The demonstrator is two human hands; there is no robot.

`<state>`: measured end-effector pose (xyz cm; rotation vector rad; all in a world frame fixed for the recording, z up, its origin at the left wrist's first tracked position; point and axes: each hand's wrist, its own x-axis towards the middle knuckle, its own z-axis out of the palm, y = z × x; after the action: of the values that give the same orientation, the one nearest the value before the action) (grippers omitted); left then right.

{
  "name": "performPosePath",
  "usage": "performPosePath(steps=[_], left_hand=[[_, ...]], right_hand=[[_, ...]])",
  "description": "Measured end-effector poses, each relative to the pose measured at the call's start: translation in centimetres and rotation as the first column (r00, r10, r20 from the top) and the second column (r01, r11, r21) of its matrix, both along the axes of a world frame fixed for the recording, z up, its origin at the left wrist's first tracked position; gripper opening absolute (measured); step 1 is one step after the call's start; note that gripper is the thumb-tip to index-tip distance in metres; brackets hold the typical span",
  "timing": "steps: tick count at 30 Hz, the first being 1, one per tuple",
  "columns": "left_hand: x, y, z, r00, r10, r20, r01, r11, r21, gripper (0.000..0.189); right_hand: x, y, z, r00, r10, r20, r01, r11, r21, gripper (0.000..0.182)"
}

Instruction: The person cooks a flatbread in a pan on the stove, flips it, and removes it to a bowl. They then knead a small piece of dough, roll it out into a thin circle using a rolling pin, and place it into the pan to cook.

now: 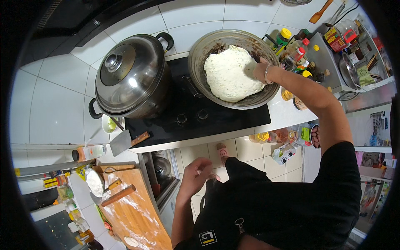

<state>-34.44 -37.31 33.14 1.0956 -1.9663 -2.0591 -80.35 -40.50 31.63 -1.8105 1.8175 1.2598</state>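
A large round sheet of pale dough with green flecks lies in a wide metal wok, whose inner wall has brown scorch marks. My right hand, with a bracelet at the wrist, reaches over the wok's rim to the dough's right edge. Its fingertips are partly hidden, so whether they grip the dough is unclear. My left hand hovers over the floor in front of the counter, its fingers loosely bent and nothing visible in it.
A lidded steel pot stands left of the wok on the black cooktop. A cleaver lies at the cooktop's corner. A rolling pin rests on the floured wooden board. Several bottles crowd the wok's right.
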Motion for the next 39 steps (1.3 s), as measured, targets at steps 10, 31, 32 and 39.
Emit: performPosePath(steps=[10, 31, 32, 39], left_hand=[[0.7, -0.8, 0.1, 1.000, 0.006, 0.007, -0.006, 1.000, 0.021, 0.016], [3.7, -1.4, -1.0, 0.993, 0.095, -0.073, -0.102, 0.991, -0.087, 0.013], [4.4, -1.4, -1.0, 0.989, 0.121, -0.081, -0.131, 0.982, -0.134, 0.013], [9.4, 0.5, -1.0, 0.934, 0.355, -0.027, -0.355, 0.924, -0.145, 0.014]], right_hand=[[-4.2, 2.9, 1.0, 0.997, -0.029, 0.071, 0.043, 0.979, -0.199, 0.011], [1.4, 1.0, 7.0, 0.996, 0.033, 0.085, 0.011, 0.882, -0.471, 0.012], [3.7, -0.2, 9.5, 0.985, 0.036, 0.171, 0.067, 0.827, -0.558, 0.015], [21.2, -16.3, 12.6, 0.610, 0.595, 0.523, 0.220, 0.506, -0.834, 0.044]])
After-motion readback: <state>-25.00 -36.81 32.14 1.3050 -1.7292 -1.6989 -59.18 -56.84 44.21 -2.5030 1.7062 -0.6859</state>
